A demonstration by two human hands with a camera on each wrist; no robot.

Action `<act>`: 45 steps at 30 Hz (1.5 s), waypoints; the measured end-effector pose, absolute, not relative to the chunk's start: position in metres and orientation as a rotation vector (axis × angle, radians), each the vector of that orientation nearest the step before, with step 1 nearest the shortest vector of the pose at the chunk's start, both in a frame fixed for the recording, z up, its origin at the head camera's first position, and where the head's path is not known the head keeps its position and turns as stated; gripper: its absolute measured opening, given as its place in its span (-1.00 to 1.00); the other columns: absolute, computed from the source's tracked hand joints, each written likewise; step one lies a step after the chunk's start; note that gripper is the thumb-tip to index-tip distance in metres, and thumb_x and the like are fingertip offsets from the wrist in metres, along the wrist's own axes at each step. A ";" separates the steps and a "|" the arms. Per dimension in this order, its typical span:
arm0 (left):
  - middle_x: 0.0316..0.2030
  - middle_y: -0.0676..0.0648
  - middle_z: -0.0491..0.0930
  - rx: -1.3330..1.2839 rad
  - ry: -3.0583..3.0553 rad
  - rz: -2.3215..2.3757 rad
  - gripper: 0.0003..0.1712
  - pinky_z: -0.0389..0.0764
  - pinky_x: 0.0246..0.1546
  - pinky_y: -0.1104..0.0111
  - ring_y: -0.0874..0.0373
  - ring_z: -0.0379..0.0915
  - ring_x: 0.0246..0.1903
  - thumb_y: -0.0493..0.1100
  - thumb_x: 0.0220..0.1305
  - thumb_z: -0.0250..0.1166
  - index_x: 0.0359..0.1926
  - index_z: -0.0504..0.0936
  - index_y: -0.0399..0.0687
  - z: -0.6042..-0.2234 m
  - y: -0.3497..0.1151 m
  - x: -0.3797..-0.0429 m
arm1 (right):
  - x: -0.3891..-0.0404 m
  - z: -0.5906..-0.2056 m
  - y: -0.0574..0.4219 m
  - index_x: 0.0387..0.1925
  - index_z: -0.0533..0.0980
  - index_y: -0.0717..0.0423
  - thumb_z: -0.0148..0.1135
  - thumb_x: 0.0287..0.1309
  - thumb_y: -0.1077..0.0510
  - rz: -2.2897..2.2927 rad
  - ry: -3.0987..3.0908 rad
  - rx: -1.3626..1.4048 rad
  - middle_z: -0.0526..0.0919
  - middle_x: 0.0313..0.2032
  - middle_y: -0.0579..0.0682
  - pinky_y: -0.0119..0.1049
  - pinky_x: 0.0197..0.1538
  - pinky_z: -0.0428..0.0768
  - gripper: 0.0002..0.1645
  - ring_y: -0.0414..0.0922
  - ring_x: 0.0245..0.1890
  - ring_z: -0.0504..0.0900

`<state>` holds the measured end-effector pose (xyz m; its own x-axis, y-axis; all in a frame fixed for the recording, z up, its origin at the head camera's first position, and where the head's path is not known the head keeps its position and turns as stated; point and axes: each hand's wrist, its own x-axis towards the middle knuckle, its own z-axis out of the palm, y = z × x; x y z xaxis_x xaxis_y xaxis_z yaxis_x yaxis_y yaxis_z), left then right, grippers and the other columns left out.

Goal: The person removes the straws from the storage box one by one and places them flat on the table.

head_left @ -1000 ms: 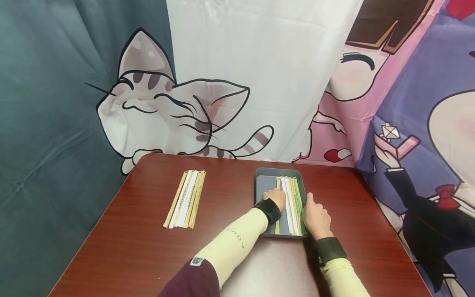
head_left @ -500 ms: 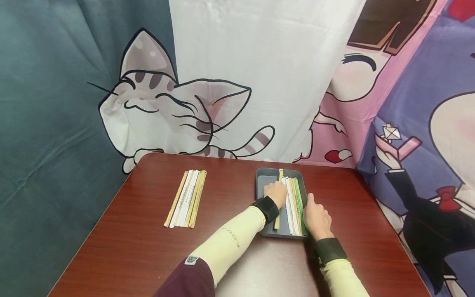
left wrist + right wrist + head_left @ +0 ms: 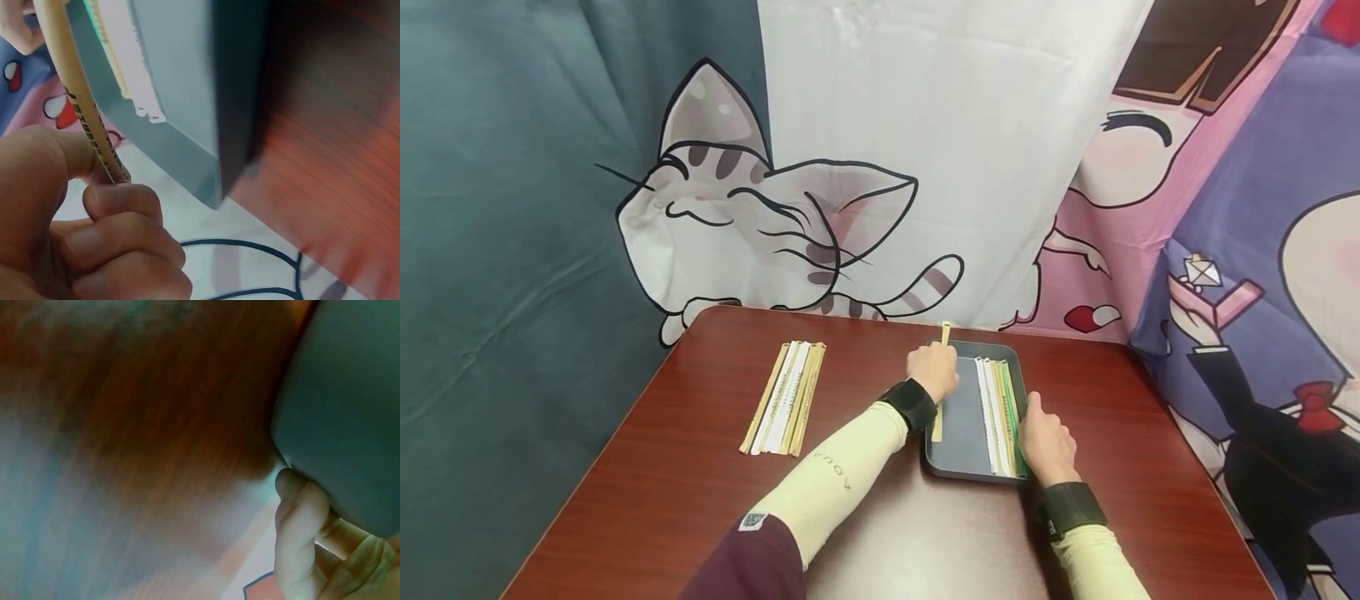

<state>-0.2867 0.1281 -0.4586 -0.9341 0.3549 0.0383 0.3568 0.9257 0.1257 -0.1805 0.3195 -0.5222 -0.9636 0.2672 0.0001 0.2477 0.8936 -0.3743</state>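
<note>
Moved leftward: slim tan printed stick [image 3: 80, 94], gripped in my left hand [image 3: 934, 372]. My right hand [image 3: 1048, 447] touches grey rectangular tray [image 3: 964, 429]; grip unclear.

This looks like a makeshift tabletop set indoors, to judge by the reddish wood-grain table [image 3: 625, 500] standing before a creased cloth backdrop [image 3: 985, 125] printed with a cartoon cat [image 3: 730, 250] and large cartoon figures [image 3: 1127, 162], though the cloth hides whatever room lies beyond.
</note>
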 end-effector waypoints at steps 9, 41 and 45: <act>-0.34 -0.07 0.64 -0.496 -3.094 -0.214 -0.83 0.57 -0.53 0.19 0.05 0.57 -0.48 -0.04 0.30 0.32 -0.24 0.72 -0.03 -0.460 0.086 -0.299 | -0.179 -0.523 0.319 -0.02 0.22 0.11 -0.03 0.41 0.22 0.603 -3.022 -0.420 0.51 -0.51 0.20 0.03 -0.50 0.43 -0.81 0.15 -0.53 0.55; -0.12 -0.21 0.73 -0.157 -3.205 -0.201 -0.81 0.66 -0.25 -0.05 -0.14 0.68 -0.17 -0.13 0.23 0.37 -0.19 0.77 -0.12 -0.511 -0.047 -0.311 | -0.182 -0.523 0.322 -0.03 0.22 0.12 -0.04 0.41 0.22 0.589 -3.013 -0.408 0.53 -0.50 0.23 0.07 -0.50 0.44 -0.82 0.18 -0.52 0.57; -0.09 -0.21 0.73 -0.139 -3.216 -0.217 -0.82 0.65 -0.21 -0.07 -0.15 0.68 -0.14 -0.14 0.22 0.36 -0.20 0.77 -0.12 -0.515 -0.054 -0.309 | -0.182 -0.523 0.322 -0.03 0.23 0.12 -0.03 0.40 0.22 0.585 -3.008 -0.408 0.55 -0.48 0.26 0.09 -0.50 0.45 -0.81 0.21 -0.51 0.58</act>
